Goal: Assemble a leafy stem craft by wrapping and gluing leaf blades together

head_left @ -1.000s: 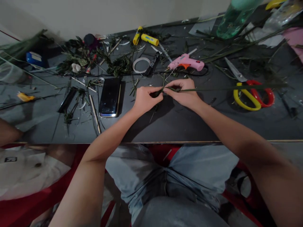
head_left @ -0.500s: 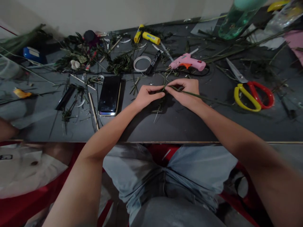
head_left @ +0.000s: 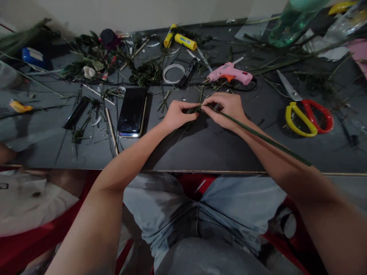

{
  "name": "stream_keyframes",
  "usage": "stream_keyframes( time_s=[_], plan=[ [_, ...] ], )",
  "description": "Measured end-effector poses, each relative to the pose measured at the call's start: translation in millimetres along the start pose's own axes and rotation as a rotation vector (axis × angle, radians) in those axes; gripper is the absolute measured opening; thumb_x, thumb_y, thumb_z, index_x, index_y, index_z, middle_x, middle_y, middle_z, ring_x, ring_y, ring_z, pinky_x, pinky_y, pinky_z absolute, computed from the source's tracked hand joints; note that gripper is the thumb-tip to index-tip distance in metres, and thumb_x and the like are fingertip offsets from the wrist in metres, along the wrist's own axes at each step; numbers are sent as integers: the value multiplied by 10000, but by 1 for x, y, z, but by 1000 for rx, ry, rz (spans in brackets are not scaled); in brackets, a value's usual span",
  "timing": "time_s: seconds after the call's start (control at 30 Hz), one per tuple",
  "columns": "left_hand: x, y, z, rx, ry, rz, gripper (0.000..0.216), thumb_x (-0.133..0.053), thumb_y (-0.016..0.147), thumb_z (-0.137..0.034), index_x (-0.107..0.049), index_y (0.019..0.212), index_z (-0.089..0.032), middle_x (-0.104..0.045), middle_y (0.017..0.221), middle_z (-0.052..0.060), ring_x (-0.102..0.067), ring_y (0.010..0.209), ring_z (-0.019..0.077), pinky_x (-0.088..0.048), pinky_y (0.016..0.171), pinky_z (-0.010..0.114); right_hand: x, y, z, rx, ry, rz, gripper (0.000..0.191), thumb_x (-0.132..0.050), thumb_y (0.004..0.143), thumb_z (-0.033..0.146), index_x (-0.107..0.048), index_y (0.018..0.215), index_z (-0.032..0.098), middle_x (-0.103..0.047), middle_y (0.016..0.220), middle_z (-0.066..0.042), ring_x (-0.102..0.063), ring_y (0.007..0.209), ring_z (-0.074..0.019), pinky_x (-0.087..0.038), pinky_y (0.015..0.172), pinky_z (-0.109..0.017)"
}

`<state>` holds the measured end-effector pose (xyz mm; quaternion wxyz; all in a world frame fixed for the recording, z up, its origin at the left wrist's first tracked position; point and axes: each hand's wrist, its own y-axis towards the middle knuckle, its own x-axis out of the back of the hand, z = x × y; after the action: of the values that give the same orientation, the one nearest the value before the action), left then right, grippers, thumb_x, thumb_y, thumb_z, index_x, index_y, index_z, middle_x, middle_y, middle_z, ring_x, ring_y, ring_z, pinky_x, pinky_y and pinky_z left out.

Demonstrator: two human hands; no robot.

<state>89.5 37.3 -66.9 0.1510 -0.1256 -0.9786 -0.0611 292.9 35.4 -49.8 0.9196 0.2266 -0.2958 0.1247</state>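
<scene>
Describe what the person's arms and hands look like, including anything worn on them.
Both arms are bare from the hands to the bottom edge of the picture, with no sleeve in view. The left hand and the right hand wear no gloves, and no watch, bracelet or ring shows on either. Below the arms, light blue jeans cover the lap.

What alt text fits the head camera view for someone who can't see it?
Both hands, left hand and right hand, pinch a long green stem over a dark table littered with cuttings, near a phone, pink glue gun and scissors.
</scene>
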Motion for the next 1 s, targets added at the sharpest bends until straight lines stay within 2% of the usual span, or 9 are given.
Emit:
stream_keyframes(
  time_s=[0.17,0.33,0.47,0.63,0.8,0.87,1.0],
  plan=[
    [3,1,-2,37,1,49,372,-754,645,-112,-830,998,-204,-827,931,27,-743,830,179,-587,832,295,1,2,-3,48,-12,26,104,-674,878,281,-774,863,253,-730,883,-50,-653,787,-206,-496,725,-345],
    [4,2,0,67,-21,67,365,-763,643,-99,-832,989,-193,-823,889,33,-740,813,182,-589,814,303,0,2,-5,71,-60,43,152,-647,896,308,-790,870,262,-745,892,-40,-664,783,-196,-503,735,-340],
    [4,2,0,75,-47,83,343,-761,674,-106,-831,998,-193,-823,916,41,-741,825,179,-594,813,303,-2,0,-6,126,-42,-22,170,-654,896,336,-800,865,254,-755,827,-26,-656,698,-179,-514,702,-334],
    [3,2,0,45,-78,62,227,-780,771,-237,-832,988,-196,-825,925,67,-748,809,175,-603,803,305,-4,-3,-5,104,4,-113,131,-721,869,332,-815,832,249,-757,777,-26,-665,668,-178,-518,678,-327],
    [0,0,-1,23,-82,36,246,-812,738,-238,-832,983,-231,-822,1020,52,-765,895,191,-609,892,324,-7,-2,-4,12,86,-146,83,-771,808,307,-811,799,235,-758,763,-27,-664,662,-172,-527,671,-325],
    [-1,-1,-1,41,-87,-8,268,-822,710,-212,-833,978,-224,-823,1011,47,-766,920,202,-614,909,336,-10,0,-5,-92,167,-156,113,-805,772,325,-797,773,212,-750,738,-29,-650,626,-162,-522,604,-309],
    [-4,-3,-3,50,-93,-71,273,-805,702,-166,-833,971,-207,-825,982,47,-766,913,203,-618,900,338,-16,5,-7,-346,426,-77,185,-859,710,322,-765,764,173,-681,634,-32,-577,508,-140,-464,406,-269]
  ],
)
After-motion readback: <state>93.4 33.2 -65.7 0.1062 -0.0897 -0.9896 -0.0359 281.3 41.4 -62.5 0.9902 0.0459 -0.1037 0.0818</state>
